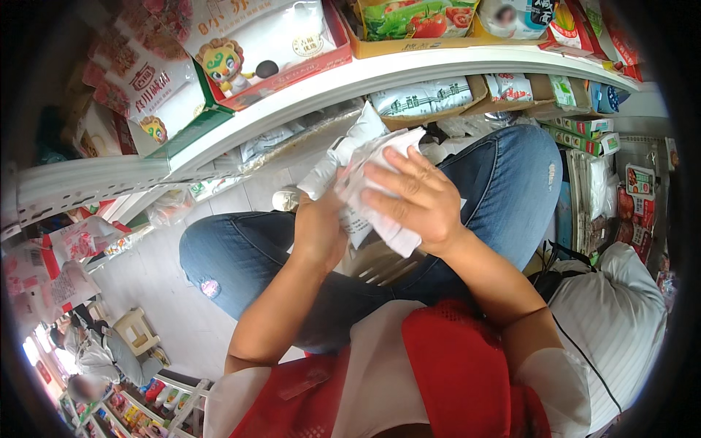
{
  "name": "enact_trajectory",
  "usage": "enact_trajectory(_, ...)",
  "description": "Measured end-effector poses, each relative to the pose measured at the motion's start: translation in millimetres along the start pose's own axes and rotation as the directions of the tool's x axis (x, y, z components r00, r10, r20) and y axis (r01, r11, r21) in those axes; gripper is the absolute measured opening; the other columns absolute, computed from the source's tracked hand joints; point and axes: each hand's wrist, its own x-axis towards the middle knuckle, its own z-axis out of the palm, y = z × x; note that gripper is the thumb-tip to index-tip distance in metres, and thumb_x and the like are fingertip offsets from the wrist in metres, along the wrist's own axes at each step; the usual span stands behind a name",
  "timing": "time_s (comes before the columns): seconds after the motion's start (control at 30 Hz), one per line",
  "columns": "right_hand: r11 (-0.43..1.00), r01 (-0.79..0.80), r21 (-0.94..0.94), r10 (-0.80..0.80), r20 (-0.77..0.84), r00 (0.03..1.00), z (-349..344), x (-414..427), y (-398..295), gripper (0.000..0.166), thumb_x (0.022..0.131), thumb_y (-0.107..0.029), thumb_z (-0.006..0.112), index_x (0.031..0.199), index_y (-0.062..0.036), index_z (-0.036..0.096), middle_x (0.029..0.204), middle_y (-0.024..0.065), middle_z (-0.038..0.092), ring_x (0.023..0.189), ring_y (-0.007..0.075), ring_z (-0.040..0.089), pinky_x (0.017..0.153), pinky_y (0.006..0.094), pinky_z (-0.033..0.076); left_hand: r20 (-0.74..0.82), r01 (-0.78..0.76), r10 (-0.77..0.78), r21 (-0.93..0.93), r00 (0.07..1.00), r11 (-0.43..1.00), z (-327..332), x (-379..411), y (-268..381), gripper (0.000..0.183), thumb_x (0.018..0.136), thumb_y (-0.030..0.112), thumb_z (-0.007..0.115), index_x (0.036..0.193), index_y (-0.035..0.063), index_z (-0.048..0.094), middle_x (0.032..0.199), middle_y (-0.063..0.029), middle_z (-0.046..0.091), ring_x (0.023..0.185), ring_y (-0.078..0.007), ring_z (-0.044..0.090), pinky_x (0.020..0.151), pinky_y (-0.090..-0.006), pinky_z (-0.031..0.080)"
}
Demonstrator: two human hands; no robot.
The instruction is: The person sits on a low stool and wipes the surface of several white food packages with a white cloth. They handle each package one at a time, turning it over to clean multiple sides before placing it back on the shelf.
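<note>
Between my knees, my left hand (322, 227) grips a white plastic pouch (366, 125), which bears dark printing near its lower end. The pouch is tilted, its upper corner towards the shelf. My right hand (413, 197) lies over a folded, pinkish-white cloth (398, 232), fingers spread, holding it against the pouch. The cloth hides much of the pouch's middle. Just beyond, a cardboard carton (479, 92) on the lower shelf contains similar white pouches (421, 98).
A white metal shelf edge (285, 112) curves across in front, with packaged goods (263, 60) above it. Near my right side is another person's pale striped clothing (608, 323). At lower left are a person (93, 350), a beige plastic stool (136, 331) and stocked shelves (186, 408).
</note>
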Motion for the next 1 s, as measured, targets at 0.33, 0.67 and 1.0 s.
enact_trajectory(0.33, -0.004, -0.666, 0.746, 0.753, 0.441, 0.488, 6, -28, 27, 0.034, 0.071, 0.017, 0.054, 0.100, 0.0028, 0.066, 0.097, 0.0091, 0.068, 0.083, 0.0152, 0.065, 0.077, 0.0278, 0.052, 0.229, -0.008, -0.007, 0.065, 0.973, 0.998, -10, -3, 18, 0.036, 0.088, 0.007, 0.062, 0.123, 0.0026, 0.053, 0.113, -0.0095, 0.062, 0.099, -0.0223, 0.063, 0.084, -0.0366, 0.053)
enact_trajectory(0.67, 0.996, -0.077, 0.034, 0.083, -0.231, 0.969, -11, 1, 15, 0.029, 0.076, -0.017, 0.067, 0.104, -0.0121, 0.071, 0.117, 0.0134, 0.064, 0.110, 0.0296, 0.061, 0.092, 0.0401, 0.048, 0.388, -0.274, 0.087, 0.460, 0.918, 0.845, -4, 1, 16, 0.025, 0.092, 0.010, 0.058, 0.115, 0.0030, 0.056, 0.097, 0.0004, 0.060, 0.088, -0.0085, 0.053, 0.077, -0.0240, 0.042)
enact_trajectory(1.0, 0.617, -0.621, 0.483, 0.641, 0.150, 0.753, 13, -26, 30, 0.032, 0.078, 0.007, 0.064, 0.107, -0.0029, 0.068, 0.112, 0.0160, 0.066, 0.105, 0.0233, 0.063, 0.092, 0.0317, 0.048, 0.306, -0.362, 0.264, 0.331, 0.915, 0.871, -13, 4, 20, 0.030, 0.089, 0.005, 0.062, 0.118, 0.0015, 0.056, 0.102, -0.0056, 0.063, 0.092, -0.0148, 0.061, 0.081, -0.0305, 0.051)
